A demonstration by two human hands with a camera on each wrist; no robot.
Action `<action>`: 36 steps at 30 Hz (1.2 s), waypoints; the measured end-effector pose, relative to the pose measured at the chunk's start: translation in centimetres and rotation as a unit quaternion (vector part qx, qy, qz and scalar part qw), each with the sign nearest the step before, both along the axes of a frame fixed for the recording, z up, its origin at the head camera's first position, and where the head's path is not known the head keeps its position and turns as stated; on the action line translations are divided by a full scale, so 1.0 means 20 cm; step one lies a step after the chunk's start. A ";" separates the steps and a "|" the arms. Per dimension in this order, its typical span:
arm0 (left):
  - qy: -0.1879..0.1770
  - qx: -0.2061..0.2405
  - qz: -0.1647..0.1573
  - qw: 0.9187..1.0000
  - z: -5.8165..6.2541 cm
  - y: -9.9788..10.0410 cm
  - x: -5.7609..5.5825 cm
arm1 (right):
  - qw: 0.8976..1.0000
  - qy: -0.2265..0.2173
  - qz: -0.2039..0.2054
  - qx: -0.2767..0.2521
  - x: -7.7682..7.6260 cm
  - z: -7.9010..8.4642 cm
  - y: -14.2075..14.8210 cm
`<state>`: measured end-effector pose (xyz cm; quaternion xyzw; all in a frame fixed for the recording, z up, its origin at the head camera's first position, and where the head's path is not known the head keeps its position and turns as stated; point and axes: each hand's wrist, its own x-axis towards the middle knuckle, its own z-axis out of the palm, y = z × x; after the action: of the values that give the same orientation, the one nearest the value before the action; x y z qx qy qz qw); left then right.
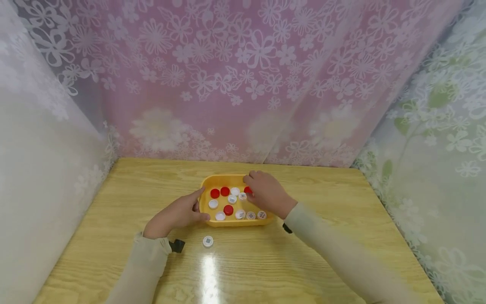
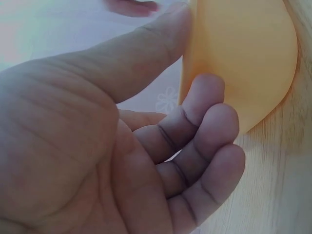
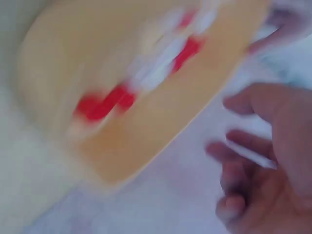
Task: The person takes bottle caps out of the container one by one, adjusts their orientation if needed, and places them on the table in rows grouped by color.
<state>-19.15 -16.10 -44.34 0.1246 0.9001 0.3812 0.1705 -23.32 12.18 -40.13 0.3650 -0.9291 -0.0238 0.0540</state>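
A yellow plastic tray (image 1: pixel 235 223) on the wooden table holds several red and white bottle caps, such as a red cap (image 1: pixel 228 210) and a white cap (image 1: pixel 213 204). Some white caps, like this one (image 1: pixel 240 214), carry printed marks. My left hand (image 1: pixel 182 215) holds the tray's left end, its thumb and fingertips against the yellow wall (image 2: pixel 243 53) in the left wrist view. Over the tray's right end is my right hand (image 1: pixel 267 194), close to a red cap (image 1: pixel 248 190). Blurred in the right wrist view, its loosely bent fingers (image 3: pixel 248 100) hold nothing.
One white cap with a dark square mark (image 1: pixel 208 241) lies on the wooden table (image 1: pixel 322 261) in front of the tray. A pink flowered curtain (image 1: pixel 235 84) hangs behind the table, with pale flowered cloth (image 1: pixel 444 139) on the right and more at the left.
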 end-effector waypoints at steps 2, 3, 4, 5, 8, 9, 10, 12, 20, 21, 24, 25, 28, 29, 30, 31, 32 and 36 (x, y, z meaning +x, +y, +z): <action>-0.006 0.002 0.002 1.000 0.00 0.00 0.01 | 0.998 -0.036 -0.007 0.050 -0.10 -0.01 0.04; -0.008 0.003 0.004 1.000 0.00 -0.01 0.01 | 0.996 -0.058 -0.004 0.071 -0.14 -0.02 0.06; -0.009 0.004 0.006 1.000 0.00 -0.01 0.01 | 0.993 -0.075 0.000 0.089 -0.18 -0.02 0.06; -0.009 0.006 0.008 1.000 0.00 -0.01 0.01 | 0.990 -0.094 0.003 0.103 -0.20 -0.03 0.06; -0.008 0.005 0.011 1.000 0.00 -0.01 0.01 | 0.982 -0.114 0.002 0.149 -0.27 -0.05 0.05; -0.008 0.004 0.011 1.000 0.00 -0.01 0.01 | 0.980 -0.113 -0.001 0.165 -0.29 -0.05 0.04; -0.007 0.004 0.011 1.000 0.00 -0.01 0.01 | 0.978 -0.108 -0.005 0.180 -0.30 -0.06 0.03; -0.008 0.005 0.008 1.000 0.00 0.00 0.01 | 0.972 -0.095 -0.010 0.214 -0.32 -0.07 0.02; -0.010 0.011 0.009 1.000 -0.02 0.00 0.00 | 0.966 -0.088 -0.047 0.239 -0.32 -0.09 -0.01; -0.009 0.011 0.008 1.000 -0.02 0.00 0.01 | 0.966 -0.089 -0.050 0.236 -0.31 -0.10 -0.01; -0.007 0.009 0.004 1.000 -0.01 0.00 0.01 | 0.966 -0.098 -0.053 0.233 -0.30 -0.11 -0.01; -0.007 0.008 0.003 1.000 -0.01 0.00 0.01 | 0.966 -0.101 -0.057 0.232 -0.29 -0.11 -0.01; -0.005 0.007 -0.001 1.000 -0.01 0.00 0.01 | 0.964 -0.102 -0.059 0.240 -0.28 -0.13 -0.01; -0.007 0.006 0.001 1.000 -0.01 0.00 0.01 | 0.964 -0.098 -0.061 0.240 -0.28 -0.13 -0.01; -0.007 0.007 0.001 1.000 -0.01 0.00 0.00 | 0.964 -0.091 -0.060 0.243 -0.28 -0.14 -0.01; -0.007 0.007 0.002 1.000 -0.01 0.00 0.00 | 0.965 -0.087 -0.059 0.240 -0.28 -0.15 0.00; -0.007 0.008 0.002 1.000 0.00 0.00 0.00 | 0.966 -0.081 -0.053 0.241 -0.29 -0.16 0.00; -0.011 0.013 0.006 1.000 0.00 0.00 0.00 | 0.973 -0.081 -0.035 0.215 -0.32 -0.18 0.02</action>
<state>-19.20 -16.14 -44.42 0.1169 0.8938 0.3955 0.1764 -29.70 12.58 -43.65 0.3361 -0.9157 -0.1953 -0.1022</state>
